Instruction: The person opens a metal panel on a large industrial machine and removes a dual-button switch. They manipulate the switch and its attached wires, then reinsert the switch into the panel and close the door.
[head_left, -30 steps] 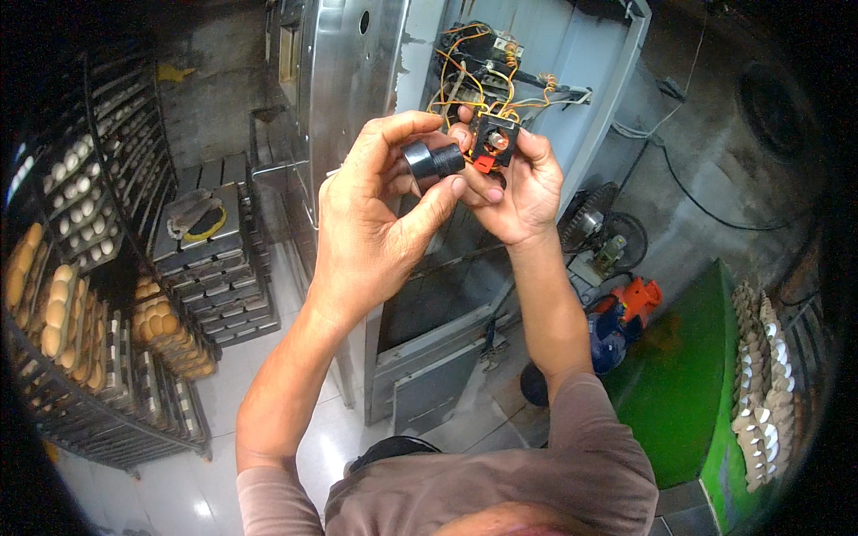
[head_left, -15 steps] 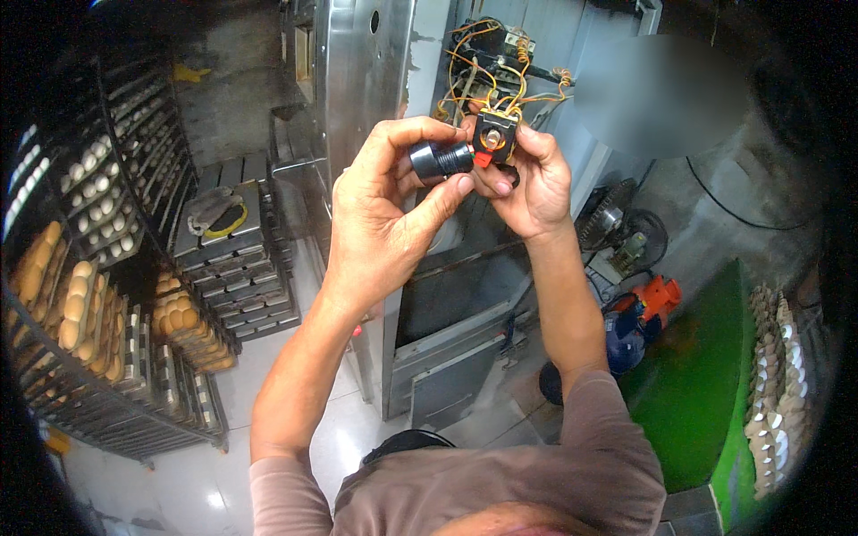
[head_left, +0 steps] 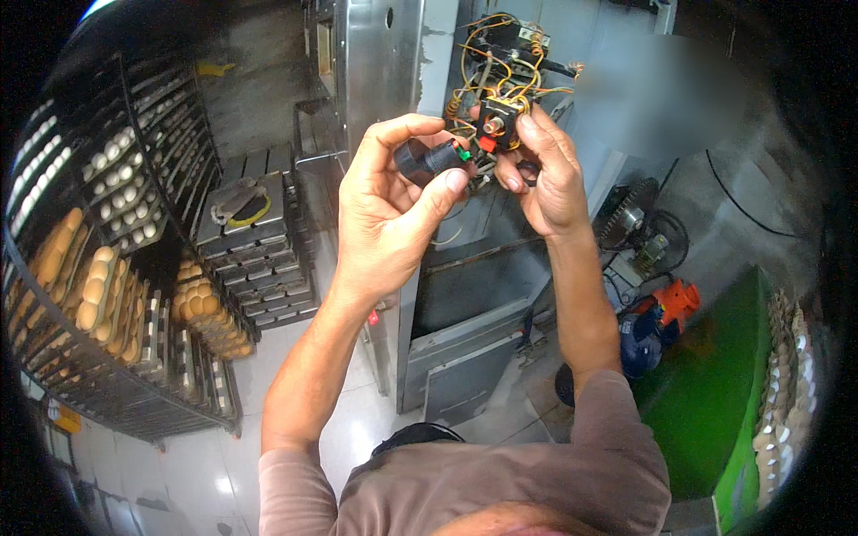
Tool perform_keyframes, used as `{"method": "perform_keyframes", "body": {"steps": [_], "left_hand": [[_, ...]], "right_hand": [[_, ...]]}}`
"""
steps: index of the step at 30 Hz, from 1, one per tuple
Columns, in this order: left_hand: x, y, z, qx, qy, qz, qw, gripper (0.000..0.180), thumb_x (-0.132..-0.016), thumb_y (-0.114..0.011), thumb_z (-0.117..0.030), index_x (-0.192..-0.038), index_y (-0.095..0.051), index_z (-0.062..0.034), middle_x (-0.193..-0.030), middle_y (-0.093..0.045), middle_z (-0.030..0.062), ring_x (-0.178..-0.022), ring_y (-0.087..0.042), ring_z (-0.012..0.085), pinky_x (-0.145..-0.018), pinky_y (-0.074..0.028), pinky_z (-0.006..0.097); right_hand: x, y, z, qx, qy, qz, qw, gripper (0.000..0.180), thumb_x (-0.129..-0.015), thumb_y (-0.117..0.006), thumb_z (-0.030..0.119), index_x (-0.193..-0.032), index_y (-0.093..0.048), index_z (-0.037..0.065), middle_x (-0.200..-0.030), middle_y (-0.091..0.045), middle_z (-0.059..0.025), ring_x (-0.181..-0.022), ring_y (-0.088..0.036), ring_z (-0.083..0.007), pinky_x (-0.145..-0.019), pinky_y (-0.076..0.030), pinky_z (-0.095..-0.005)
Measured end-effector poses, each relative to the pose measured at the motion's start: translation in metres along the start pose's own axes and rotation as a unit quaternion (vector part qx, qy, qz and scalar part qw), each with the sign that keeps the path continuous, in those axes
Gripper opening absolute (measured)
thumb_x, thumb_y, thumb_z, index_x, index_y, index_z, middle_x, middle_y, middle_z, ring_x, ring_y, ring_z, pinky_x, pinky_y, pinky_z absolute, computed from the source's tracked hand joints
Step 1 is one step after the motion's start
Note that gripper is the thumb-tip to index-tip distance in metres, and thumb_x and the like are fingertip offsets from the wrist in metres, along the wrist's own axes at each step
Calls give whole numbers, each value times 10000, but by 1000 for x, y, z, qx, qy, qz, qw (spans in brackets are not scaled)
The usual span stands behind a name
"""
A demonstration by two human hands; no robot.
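Note:
In my left hand [head_left: 382, 214], thumb and fingers closed around it, is a black cylindrical switch head [head_left: 424, 161] with a threaded barrel and a small green piece at its end. My right hand [head_left: 556, 183] grips a black switch block [head_left: 497, 123] that has a red part low on its front and a small bulb-like piece in the middle. Orange and yellow wires [head_left: 513, 87] run from the block up to the wiring behind. A black ring [head_left: 529, 171] sits at the fingers of my right hand. A small gap separates the head from the block.
Behind my hands stands a grey metal cabinet [head_left: 483, 308] with exposed wiring. Racks of bread loaves [head_left: 96, 290] and stacked baking tins [head_left: 259, 259] are on the left. To the right are a gear wheel [head_left: 628, 214], an orange-and-blue machine [head_left: 677, 304] and a green panel [head_left: 706, 393].
The switch head has drawn back left from the block and tilted, so its green end shows. My right hand still holds the block. The whole view has shifted slightly.

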State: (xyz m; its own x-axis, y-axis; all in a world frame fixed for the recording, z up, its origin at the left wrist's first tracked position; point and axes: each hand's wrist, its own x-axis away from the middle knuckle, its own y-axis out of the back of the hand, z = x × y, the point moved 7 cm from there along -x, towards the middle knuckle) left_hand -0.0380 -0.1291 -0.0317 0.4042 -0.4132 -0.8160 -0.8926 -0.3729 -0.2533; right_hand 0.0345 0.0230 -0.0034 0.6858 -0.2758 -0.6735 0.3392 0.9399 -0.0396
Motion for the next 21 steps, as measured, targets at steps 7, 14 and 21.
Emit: {"method": "perform_keyframes", "body": {"steps": [7,14,21], "left_hand": [[22,10,10,205,82,18,975,400,-874,-629,-80,-1243,-475,-77,-1136,-567,149,-991,-603,272,-751,-484,313],[32,29,18,347,105,-32,931,335,-891,-604,-97,-1216,-521,-79,-1126,-530,126,-949,-550,251,-693,-478,296],[35,47,20,436,124,-83,888,233,-928,-494,-98,-1154,-530,-54,-1069,-537,117,-848,-518,219,-632,-447,287]], "right_hand": [[-1,2,-1,14,12,-11,1000,371,-1029,-467,293,-1228,-570,-3,-1133,-671,-118,-526,-442,-47,-467,-343,-185],[-2,0,-3,15,8,-21,1000,362,-1036,-455,288,-1204,-577,-9,-1157,-676,-144,-523,-428,-50,-478,-338,-193],[-3,1,-4,19,6,-22,1000,367,-1038,-448,288,-1211,-571,-10,-1191,-662,-146,-534,-412,-54,-498,-331,-205]]}}
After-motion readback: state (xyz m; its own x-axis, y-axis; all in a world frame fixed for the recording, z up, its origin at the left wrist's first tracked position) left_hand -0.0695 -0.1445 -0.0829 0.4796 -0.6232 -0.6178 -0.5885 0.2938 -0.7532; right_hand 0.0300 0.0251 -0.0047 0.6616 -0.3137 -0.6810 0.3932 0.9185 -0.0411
